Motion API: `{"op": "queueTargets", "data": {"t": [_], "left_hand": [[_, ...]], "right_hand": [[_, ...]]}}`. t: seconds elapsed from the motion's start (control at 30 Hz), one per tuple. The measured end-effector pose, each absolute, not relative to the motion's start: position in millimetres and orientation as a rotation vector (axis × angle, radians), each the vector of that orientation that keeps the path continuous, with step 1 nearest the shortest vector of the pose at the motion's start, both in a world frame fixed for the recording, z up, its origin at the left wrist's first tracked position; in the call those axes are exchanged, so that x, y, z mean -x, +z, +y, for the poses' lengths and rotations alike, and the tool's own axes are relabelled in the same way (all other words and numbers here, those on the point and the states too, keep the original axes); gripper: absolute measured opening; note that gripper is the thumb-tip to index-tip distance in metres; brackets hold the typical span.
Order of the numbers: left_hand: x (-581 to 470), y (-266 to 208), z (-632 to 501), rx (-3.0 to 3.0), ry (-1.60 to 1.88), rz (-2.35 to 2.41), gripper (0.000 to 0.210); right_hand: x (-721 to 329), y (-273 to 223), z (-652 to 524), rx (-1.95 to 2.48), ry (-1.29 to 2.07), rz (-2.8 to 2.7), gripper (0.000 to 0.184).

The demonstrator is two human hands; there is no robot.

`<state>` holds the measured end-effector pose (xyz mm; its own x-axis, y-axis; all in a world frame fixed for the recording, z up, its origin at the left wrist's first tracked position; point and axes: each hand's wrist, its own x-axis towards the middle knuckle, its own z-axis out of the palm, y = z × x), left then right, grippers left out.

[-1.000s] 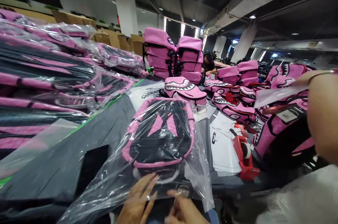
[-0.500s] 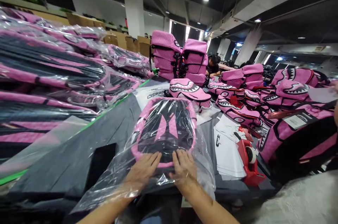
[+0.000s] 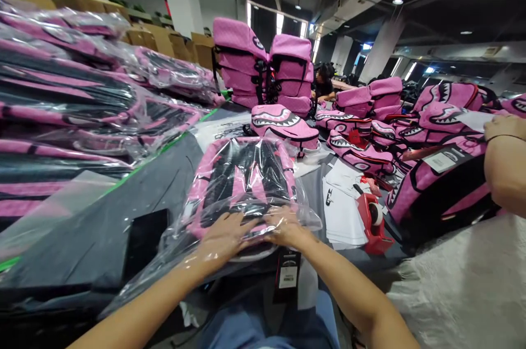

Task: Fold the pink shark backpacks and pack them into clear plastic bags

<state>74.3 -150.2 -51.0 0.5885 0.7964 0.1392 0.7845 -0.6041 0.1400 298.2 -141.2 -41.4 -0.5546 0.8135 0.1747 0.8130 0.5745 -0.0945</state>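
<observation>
A pink and black backpack [image 3: 197,194] lies back side up in a clear plastic bag [image 3: 306,221] at the table's front edge. At its near end, my left hand [image 3: 230,230] grips from the left, with the fingers pointing inward. My right hand [image 3: 285,224] grips the same end from the right, its fingers bent. Film overlaps the fingers of both hands, and the thumbs are hidden. A black hang tag with a white label [image 3: 287,276] dangles below my right hand.
Bagged backpacks [image 3: 61,97] are piled at left, beside a black phone [image 3: 146,239]. Stacked pink bags [image 3: 242,58] and shark-mouth backpacks [image 3: 283,124] stand ahead. White papers [image 3: 343,212] and a red tape dispenser [image 3: 373,228] lie right. A co-worker's arm [image 3: 507,168] reaches in over another backpack.
My hands have gone from lying flat on the bagged backpack to its near end, fingers turned inward. The hang tag now shows below it. A co-worker's arm has come in at right.
</observation>
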Motion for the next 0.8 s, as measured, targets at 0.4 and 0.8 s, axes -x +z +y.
{"op": "queueTargets", "data": {"t": [0.4, 0.8], "left_hand": [[-135.6, -132.4, -259.6, -2.434, 1.184, 1.126, 0.042], [-170.7, -127.3, -256.8, -1.036, 0.892, 1.296, 0.058]], "right_hand": [[-367.0, -113.9, -272.3, 1.567, -0.049, -1.912, 0.067], [-389.8, -92.3, -284.4, 1.480, 0.304, -1.845, 0.069]]}}
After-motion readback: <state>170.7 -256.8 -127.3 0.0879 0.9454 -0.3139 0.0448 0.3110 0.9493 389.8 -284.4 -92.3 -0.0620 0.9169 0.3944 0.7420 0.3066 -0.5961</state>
